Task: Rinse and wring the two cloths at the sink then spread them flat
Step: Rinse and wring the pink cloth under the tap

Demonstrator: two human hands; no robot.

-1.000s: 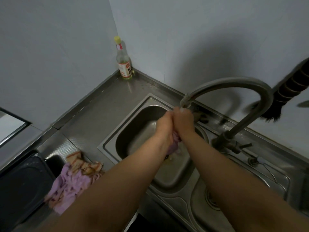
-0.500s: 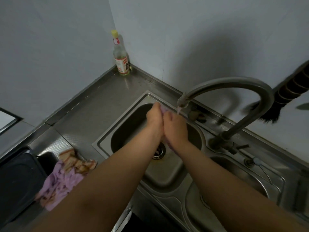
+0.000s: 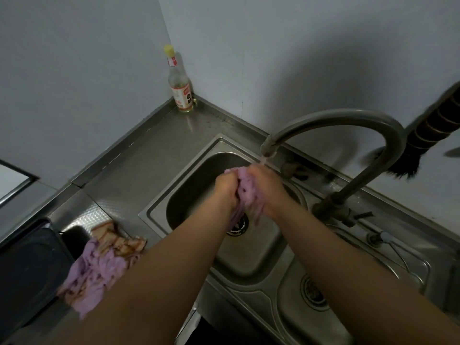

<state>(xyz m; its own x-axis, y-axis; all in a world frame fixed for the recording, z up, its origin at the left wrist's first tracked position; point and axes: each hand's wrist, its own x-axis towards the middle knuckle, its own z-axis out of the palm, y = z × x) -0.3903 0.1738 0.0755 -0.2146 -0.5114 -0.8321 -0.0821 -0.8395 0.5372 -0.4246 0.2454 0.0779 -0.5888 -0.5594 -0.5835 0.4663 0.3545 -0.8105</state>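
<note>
Head view — bottle [image 3: 181, 88] label unreadable

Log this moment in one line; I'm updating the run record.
phase: rinsing | hands: both grip purple cloth under tap | second cloth: bunched on counter

body: two forearms showing from the lower edge up to the wrists | sleeves: none showing, both forearms running bare the whole visible length | left hands part [image 3: 227, 188]: wearing no glove, ring or band | right hands part [image 3: 265, 185]: wearing no glove, watch or strap | markings: none showing
</note>
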